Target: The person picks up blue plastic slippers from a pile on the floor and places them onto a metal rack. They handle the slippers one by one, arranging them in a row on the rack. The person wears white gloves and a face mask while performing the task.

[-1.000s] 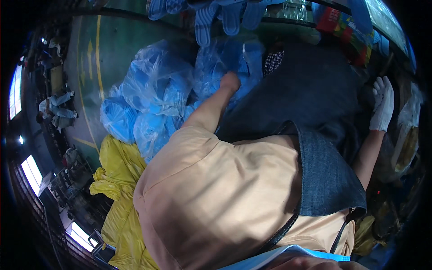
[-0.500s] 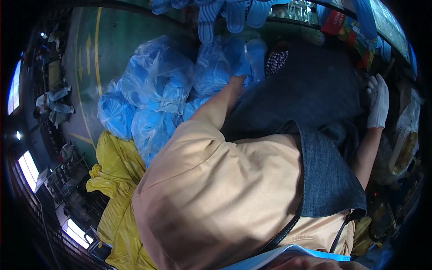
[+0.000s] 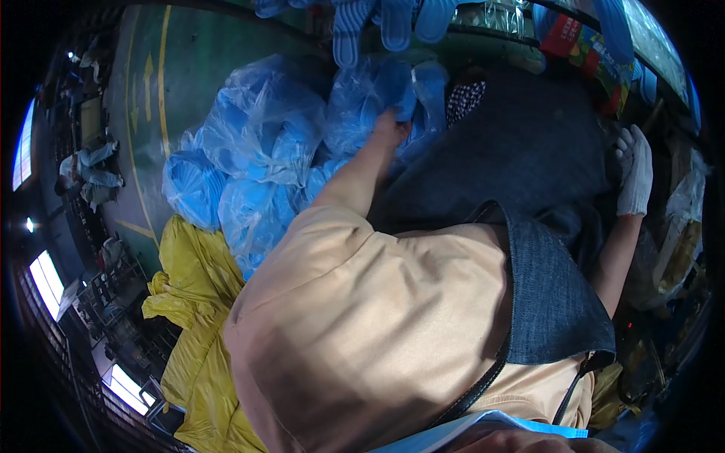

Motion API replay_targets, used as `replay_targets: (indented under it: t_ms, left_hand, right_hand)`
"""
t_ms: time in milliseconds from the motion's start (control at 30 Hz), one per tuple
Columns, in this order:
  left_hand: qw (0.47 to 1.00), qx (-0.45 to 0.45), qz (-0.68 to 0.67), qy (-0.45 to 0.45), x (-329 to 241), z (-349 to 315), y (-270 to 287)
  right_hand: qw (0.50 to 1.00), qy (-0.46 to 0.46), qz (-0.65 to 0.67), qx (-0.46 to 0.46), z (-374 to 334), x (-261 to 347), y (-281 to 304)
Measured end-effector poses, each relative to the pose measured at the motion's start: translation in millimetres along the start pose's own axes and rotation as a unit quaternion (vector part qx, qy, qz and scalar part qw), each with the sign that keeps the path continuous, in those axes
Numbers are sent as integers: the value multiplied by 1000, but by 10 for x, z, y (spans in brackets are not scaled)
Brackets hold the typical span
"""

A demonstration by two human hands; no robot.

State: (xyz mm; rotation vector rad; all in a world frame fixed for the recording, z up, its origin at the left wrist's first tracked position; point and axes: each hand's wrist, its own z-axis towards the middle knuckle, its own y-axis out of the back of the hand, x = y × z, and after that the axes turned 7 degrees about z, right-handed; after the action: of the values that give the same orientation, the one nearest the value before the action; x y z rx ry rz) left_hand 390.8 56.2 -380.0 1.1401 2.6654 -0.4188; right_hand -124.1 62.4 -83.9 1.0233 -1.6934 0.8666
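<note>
My bare left hand (image 3: pixel 391 128) reaches in among blue slipper soles packed in clear plastic. It is against a clear bag of blue soles (image 3: pixel 355 113), beside an upright blue sole (image 3: pixel 430 87). Its fingers are mostly hidden, so I cannot see whether they grip anything. My right hand (image 3: pixel 637 170), in a white knitted glove, is at the far right beside my dark apron (image 3: pixel 506 143). Its fingers are loosely bent and apart, with nothing visible in them.
More clear bags of blue soles (image 3: pixel 264 121) are heaped at the left, above yellow sacks (image 3: pixel 204 302). Blue soles (image 3: pixel 347 34) hang along a dark rack at the top. A colourful printed bag (image 3: pixel 589 57) hangs upper right. Another person (image 3: pixel 94 170) sits far left, beyond a green floor.
My left hand has moved slightly farther away and to the left among the bagged soles. My right hand has stayed where it was.
</note>
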Motion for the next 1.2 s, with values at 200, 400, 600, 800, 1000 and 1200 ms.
replay_targets:
  t_ms: [200,400,600,800,1000,1200]
  left_hand:
    - [999,40,-17,30,-409,-263,88]
    - [913,-123,387,-44,-129,-540,-26]
    - [880,-142,448,-61,-59,-413,-5]
    - [779,-145,604,-88,-40,-379,12]
    - [796,-169,559,-156,173,-98,120]
    - [864,-93,472,-150,150,-221,-12]
  right_hand:
    - [1000,7,-12,3,-10,2,-20]
    - [999,6,-48,-7,-43,0,-40]
    - [997,-16,-69,-22,-36,3,-91]
    - [998,-17,-58,-5,8,-48,-14]
    - [997,-18,-72,-4,22,-61,-7]
    - [997,-15,-70,13,28,-81,12]
